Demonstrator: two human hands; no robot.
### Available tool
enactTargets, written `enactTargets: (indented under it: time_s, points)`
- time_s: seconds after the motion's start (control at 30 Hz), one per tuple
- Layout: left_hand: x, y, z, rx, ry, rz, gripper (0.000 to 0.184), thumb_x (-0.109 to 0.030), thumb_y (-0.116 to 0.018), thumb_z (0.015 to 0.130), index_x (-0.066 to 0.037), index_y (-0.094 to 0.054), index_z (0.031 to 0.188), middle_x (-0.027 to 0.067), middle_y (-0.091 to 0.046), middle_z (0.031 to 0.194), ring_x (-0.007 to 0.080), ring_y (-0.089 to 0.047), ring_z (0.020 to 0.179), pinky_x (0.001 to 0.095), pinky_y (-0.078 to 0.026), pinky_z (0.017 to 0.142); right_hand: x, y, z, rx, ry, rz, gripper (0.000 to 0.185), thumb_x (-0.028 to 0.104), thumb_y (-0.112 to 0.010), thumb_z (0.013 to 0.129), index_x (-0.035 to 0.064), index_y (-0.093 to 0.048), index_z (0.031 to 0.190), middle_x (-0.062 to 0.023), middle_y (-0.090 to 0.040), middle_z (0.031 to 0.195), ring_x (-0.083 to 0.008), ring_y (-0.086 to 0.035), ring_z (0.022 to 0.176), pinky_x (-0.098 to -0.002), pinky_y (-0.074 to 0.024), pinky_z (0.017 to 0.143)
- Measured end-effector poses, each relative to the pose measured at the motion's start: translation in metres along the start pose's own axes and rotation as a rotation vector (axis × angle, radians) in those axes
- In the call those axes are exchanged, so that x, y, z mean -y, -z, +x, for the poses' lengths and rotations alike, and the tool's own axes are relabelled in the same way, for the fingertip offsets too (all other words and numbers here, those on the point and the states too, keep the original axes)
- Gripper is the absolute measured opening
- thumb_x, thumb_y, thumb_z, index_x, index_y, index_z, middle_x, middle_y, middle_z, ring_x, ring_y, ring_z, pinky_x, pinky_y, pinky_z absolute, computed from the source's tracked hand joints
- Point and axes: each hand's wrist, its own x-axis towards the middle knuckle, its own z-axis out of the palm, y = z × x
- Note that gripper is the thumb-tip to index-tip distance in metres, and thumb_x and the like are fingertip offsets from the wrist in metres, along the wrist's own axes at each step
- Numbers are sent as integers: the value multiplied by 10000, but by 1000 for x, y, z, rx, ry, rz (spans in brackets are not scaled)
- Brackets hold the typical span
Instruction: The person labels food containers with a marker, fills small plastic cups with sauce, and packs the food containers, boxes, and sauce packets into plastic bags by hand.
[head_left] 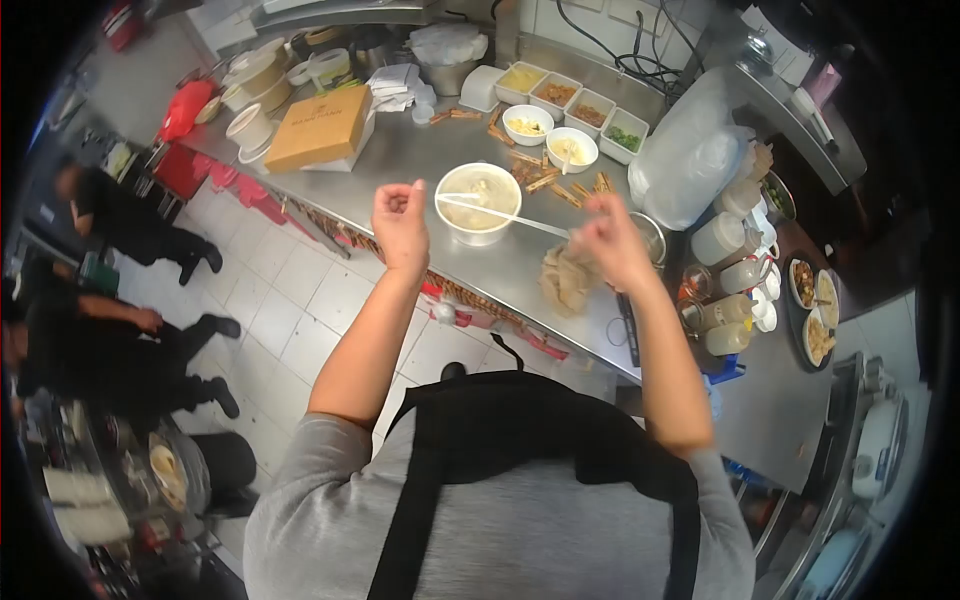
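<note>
White bowl of pale liquid sits on the counter, with a narrow white strip slanting from its top toward the right hand — blurred, fingers bent, its grip on the strip too unclear to tell. Just left of the bowl, the left hand is curled nearly closed with the thumb up, and whether it holds anything cannot be told. Right of the bowl lies a crumpled tan bundle — beyond it, a small dish.
</note>
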Motion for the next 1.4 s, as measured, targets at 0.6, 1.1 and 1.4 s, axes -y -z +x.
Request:
enactTargets:
  time_s: [0.6,1.1,1.4]
  points:
    - [132,-6,56,416,565,-273,512,-483,-378,958,-86,-467,1269,57,-505,1276,173,-435,1203,346,-286,1054,-86,-167,128,-392,-95,1126,541,486,-362,930,79,-374,1287,-74,-519,1245,-207,-473,1168,-379,-366,988]
    - [42,-35,77,1147,-561,1235,764,-678,-519,754,-352,-311,1413,139,-129,1525,381,-71,1403,650,-69,1057,-116,-43,-152,-565,-231,-1101,440,-24,-539,761,80,-579,1186,-177,-549,1088,-357,-520,952,-417,-417,821]
    - [3,-29,26,1044,-982,584,844,-530,-664,703,-208,-330,1408,112,-299,1448,303,-251,1357,597,-224,1019,-70,-56,-150,-724,172,-623,301,-4,-601,792,0,-607,1093,-146,-581,911,-266,-551,804,-337,-448,697]
